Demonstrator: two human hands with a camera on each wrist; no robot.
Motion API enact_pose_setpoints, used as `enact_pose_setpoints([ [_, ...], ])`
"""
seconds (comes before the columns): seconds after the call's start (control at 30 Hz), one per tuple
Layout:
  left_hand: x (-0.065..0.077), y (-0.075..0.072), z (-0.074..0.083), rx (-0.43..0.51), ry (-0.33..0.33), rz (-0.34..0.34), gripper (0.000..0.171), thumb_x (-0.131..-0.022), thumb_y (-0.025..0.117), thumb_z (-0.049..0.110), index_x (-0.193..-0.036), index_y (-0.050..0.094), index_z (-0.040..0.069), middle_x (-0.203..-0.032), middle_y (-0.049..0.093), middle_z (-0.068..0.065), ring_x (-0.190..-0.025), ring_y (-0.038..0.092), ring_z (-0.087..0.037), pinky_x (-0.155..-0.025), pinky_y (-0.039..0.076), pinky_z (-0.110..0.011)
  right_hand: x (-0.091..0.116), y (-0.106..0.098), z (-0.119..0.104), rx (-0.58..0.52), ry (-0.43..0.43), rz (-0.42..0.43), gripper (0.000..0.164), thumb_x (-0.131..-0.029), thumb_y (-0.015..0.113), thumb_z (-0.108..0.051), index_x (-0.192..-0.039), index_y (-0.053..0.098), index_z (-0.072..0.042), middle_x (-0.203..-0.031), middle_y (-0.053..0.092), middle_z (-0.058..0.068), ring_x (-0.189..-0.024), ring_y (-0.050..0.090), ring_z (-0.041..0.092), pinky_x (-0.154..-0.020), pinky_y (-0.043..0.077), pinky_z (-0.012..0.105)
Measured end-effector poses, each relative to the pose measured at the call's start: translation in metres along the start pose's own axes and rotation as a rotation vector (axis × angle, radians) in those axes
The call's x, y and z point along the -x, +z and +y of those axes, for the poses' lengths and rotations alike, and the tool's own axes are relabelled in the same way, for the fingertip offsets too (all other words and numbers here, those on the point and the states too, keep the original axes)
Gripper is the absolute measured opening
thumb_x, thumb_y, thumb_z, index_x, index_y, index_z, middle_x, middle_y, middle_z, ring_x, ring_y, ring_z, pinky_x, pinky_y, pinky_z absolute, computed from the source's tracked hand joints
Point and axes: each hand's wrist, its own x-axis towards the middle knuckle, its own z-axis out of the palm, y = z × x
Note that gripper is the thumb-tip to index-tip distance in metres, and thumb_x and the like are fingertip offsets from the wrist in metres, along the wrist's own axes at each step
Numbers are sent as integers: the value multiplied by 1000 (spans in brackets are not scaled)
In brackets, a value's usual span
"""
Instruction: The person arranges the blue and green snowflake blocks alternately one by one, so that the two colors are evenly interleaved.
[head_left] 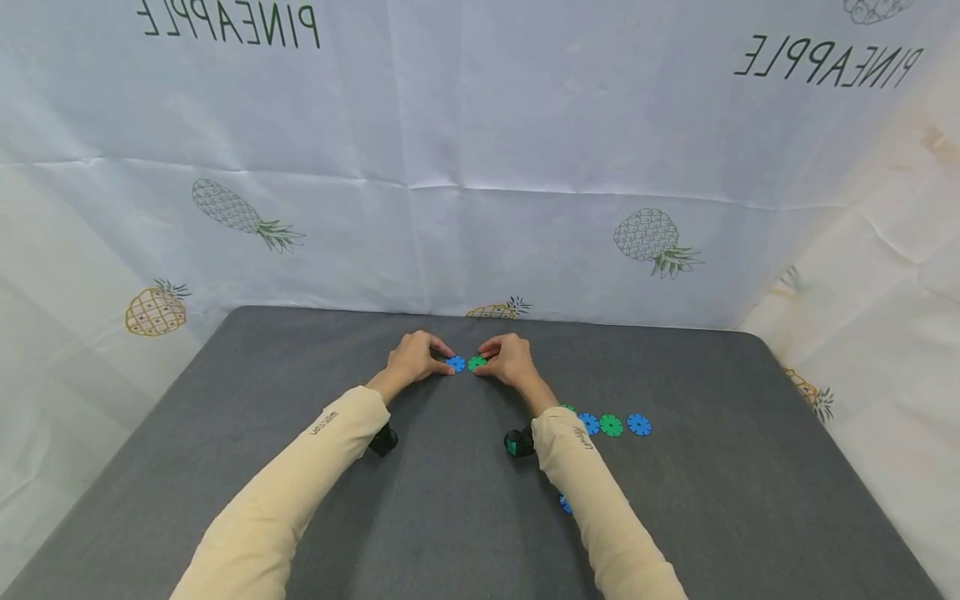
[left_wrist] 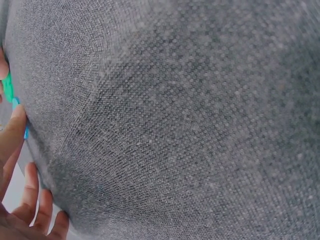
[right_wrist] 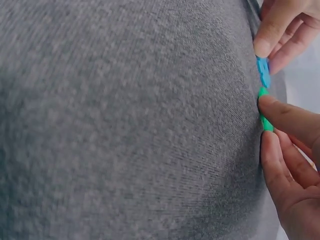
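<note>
Near the far side of the grey table, my left hand [head_left: 415, 358] pinches a blue notched disc [head_left: 457, 363] between thumb and fingers. Opposite it, my right hand [head_left: 512, 360] pinches a green notched disc [head_left: 476, 363] the same way. In the head view the discs lie side by side with a very narrow gap. From the right wrist, the blue disc [right_wrist: 263, 72] and green disc [right_wrist: 265, 114] appear edge-on, ends close together; whether they touch is unclear there. The left wrist view shows only part of the green disc [left_wrist: 8, 87], much of it behind fingertips.
Right of my right forearm a row holds a blue disc [head_left: 589, 424], a green disc [head_left: 611, 426] and another blue disc [head_left: 639, 425]. The sleeve partly covers a green disc [head_left: 567, 408] and a nearer blue disc [head_left: 566, 504]. A pineapple-print cloth [head_left: 450, 250] hangs behind the table [head_left: 442, 517].
</note>
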Motion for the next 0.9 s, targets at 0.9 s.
enact_pose_setpoints([
  [0.9,-2,4,7,-183,63,43,26,-79,81,29,-102,78,17,-116,66,-6,-101,61,-27,-79,51,-48,-2,1,-8,65,14,-28,29,-73,84,-8,-100,74,-3,-92,73,7,-81,69,19,-77,54,30],
])
